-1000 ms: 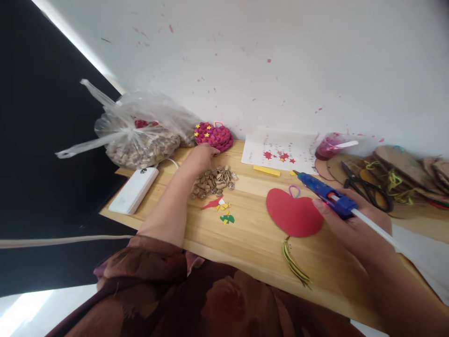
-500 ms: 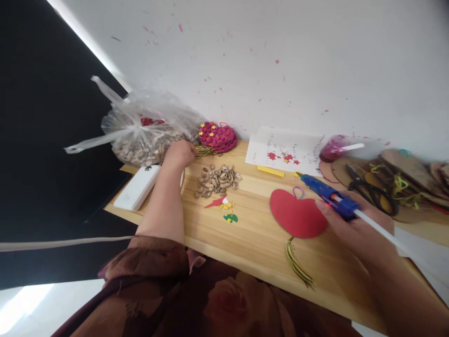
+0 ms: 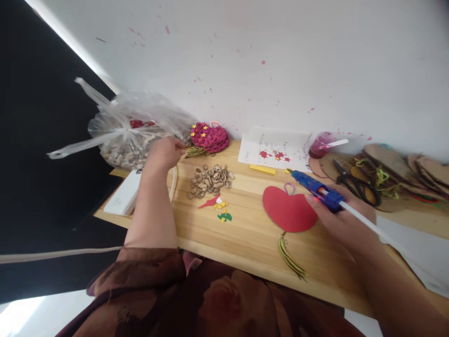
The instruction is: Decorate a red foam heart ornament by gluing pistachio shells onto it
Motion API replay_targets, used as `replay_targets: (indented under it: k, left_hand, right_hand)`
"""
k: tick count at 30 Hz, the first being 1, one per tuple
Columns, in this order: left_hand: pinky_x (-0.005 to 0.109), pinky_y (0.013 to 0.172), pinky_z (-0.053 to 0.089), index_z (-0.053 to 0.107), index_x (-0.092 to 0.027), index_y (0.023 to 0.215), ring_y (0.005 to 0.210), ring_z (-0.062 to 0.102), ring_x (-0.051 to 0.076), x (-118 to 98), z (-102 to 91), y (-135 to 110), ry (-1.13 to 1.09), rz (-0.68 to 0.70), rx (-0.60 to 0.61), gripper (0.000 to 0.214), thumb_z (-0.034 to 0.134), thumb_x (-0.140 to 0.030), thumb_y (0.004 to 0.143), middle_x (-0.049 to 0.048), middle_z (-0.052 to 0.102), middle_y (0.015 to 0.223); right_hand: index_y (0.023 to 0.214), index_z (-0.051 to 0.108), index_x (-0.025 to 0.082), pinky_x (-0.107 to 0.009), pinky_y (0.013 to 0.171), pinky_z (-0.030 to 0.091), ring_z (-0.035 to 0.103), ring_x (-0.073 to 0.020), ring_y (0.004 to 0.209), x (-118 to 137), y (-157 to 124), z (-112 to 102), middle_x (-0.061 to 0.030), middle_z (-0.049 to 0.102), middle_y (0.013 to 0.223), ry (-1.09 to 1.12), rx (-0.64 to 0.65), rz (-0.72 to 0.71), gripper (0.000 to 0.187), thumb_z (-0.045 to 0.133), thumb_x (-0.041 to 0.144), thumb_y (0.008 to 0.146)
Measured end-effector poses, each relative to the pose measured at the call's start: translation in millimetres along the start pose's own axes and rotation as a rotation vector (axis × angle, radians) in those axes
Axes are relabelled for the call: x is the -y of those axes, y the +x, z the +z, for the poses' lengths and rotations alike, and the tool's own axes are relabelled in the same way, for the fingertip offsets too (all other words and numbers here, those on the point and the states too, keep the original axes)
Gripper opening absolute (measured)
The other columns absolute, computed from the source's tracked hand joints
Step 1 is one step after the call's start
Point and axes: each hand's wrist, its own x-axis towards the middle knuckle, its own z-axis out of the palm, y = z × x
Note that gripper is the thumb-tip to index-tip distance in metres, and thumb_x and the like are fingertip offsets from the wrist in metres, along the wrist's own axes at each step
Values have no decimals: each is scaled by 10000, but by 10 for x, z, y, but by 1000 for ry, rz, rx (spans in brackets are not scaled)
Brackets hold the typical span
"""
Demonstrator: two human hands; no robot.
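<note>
Head view: left grip (image 3: 170, 152) beside the far tassel (image 3: 195, 152), contact unclear.

L grip (image 3: 170, 152), 10 o'clock: fingertips too small to tell if touching green strands (image 3: 195, 152). Glue gun (image 3: 314, 187) handle, approx 4 o'clock, hidden by R grip (image 3: 351, 210). Pwr bank (image 3: 121, 194), 9 o'clock, part-hidden by L forearm (image 3: 152, 206). Cardboard pcs (image 3: 433, 171) cut off, 3 o'clock.

white rectangular power bank (image 3: 121, 193) at left; pink-stained clear cup (image 3: 318, 147) with white stick (image 3: 338, 142), right; black-handled scissors (image 3: 351, 179) nearby; pink-specked white wall (image 3: 224, 65) behind.
</note>
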Motion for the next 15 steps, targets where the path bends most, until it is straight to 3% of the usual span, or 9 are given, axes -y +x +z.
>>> replay_targets:
  k: [2,5,7,10,13,15]
  left_hand:
    - [300,813,546,815,-219,1071,905,743,265,-5,-34,-30,-123,76,22,329,684,-345,796,59,818,957]
    - [265,791,551,822,-194,1038,851,739,223,-105,33,-40,-337,259,280,321,691,-359,795,40,817,892]
    - [260,774,560,824,-181,1042,817,742,215,-204,131,-23,-397,304,412,323,678,-346,806,41,819,888]
    - [289,803,568,831,-167,1057,822,744,231,-331,293,33,-319,313,272,329,608,-302,857,60,818,908]
    - [309,971,534,810,-162,1157,1035,725,244,-414,430,100,-223,405,50,389,522,-204,900,86,800,1118]
    - [321,1023,512,802,-153,1177,1112,700,253,-457,503,128,-150,453,1,409,490,-163,914,109,772,1190]
  right_hand:
    - [965,744,318,-322,603,505,717,-247,721,12,5,8,-11,781,844,2,24,17,383,682,645,775]
    - [963,744,315,-340,603,499,715,-261,717,26,12,7,-23,782,850,-4,36,43,399,668,658,773]
    - [947,745,314,-348,603,501,719,-273,727,29,16,-2,-30,780,844,-19,24,55,415,670,674,754]
    - [948,746,319,-348,610,506,723,-275,735,25,21,-18,-24,777,826,-27,26,58,416,664,679,757]
    - [950,744,322,-340,601,502,719,-263,719,17,22,-20,-16,776,818,-25,40,57,402,665,672,768]
    - [959,747,325,-334,595,501,715,-255,706,18,20,-13,-12,780,828,-21,47,57,399,677,666,763]
